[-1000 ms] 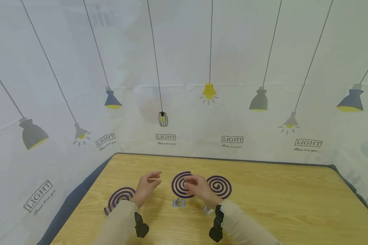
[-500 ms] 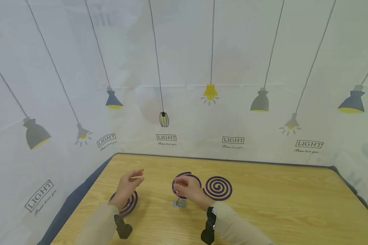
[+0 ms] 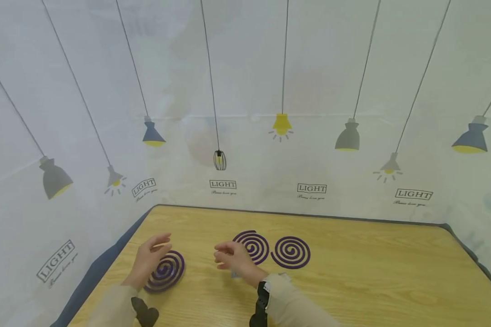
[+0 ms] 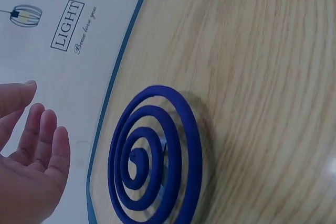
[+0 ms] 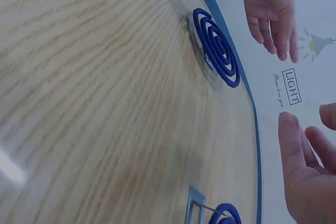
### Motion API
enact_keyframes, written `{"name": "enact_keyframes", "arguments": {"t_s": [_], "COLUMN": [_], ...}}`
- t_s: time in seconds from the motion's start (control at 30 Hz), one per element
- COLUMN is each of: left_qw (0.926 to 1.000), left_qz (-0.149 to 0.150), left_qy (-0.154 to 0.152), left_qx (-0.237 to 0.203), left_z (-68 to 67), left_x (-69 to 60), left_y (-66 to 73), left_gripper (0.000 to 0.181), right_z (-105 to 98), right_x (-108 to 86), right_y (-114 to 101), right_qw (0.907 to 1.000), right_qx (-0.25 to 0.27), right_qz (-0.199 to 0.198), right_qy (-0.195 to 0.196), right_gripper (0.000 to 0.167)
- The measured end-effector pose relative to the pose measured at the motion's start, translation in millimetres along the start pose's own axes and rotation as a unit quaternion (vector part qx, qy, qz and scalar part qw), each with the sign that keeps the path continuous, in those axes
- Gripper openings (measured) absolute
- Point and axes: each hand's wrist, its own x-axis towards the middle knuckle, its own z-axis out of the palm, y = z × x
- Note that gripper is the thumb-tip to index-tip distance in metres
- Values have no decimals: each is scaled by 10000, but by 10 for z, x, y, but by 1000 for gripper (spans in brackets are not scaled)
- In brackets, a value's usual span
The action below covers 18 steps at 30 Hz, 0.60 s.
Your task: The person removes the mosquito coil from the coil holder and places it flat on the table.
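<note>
My left hand (image 3: 146, 261) hovers at the left coil, holding nothing, with its fingers loosely bent. That purple spiral mosquito coil (image 4: 195, 150) sits raised off the table; a bit of metal shows under it between its rings. My right hand (image 3: 236, 260) hangs in front of the middle mosquito coil (image 3: 264, 245), fingers gently bent and nothing in them. It covers part of that coil and most of a small metal coil stand (image 3: 235, 274), which shows better in the right wrist view. A third mosquito coil (image 3: 309, 254) lies flat on the right.
The wooden table (image 3: 376, 272) has a dark edge along its back and left. Behind it hangs a white curtain (image 3: 253, 154) printed with lamps. By the right sleeve, a small pale piece (image 3: 285, 276) is mostly hidden.
Both hands have moved left, the left one past the left coil's middle and the right one off the middle coil's centre. The left coil has turned and its outer end no longer sticks out.
</note>
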Motion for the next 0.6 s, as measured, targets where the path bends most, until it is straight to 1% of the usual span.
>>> {"name": "enact_keyframes", "arguments": {"t_s": [0.1,0.17,0.23,0.4,0.5,0.6], "left_qw": [9999,9998,9995,9979,9969,9956], "left_qz": [-55,-84,-174,-314,-339,-455], "left_qy": [122,190,280,554,706,806], "left_qx": [48,46,35,103,96,125], "left_z": [-83,-102,-117,-157,-175,-186], "left_x": [-34,-36,-38,-50,-59,-63], "left_y": [-46,-82,-117,-214,-295,-401], "left_gripper": [40,40,40,38,38,38], "right_z": [86,113,142,219,259,293], "right_x": [34,48,62,115,163,206], "right_y": [34,64,94,146,178,216], "right_qw": [9998,9997,9996,9989,9981,9969], "right_qx": [139,127,90,36,-75,-305], "right_qz": [109,189,246,429,550,666], "right_qy": [47,105,129,201,255,288], "right_gripper": [29,30,31,33,34,33]}}
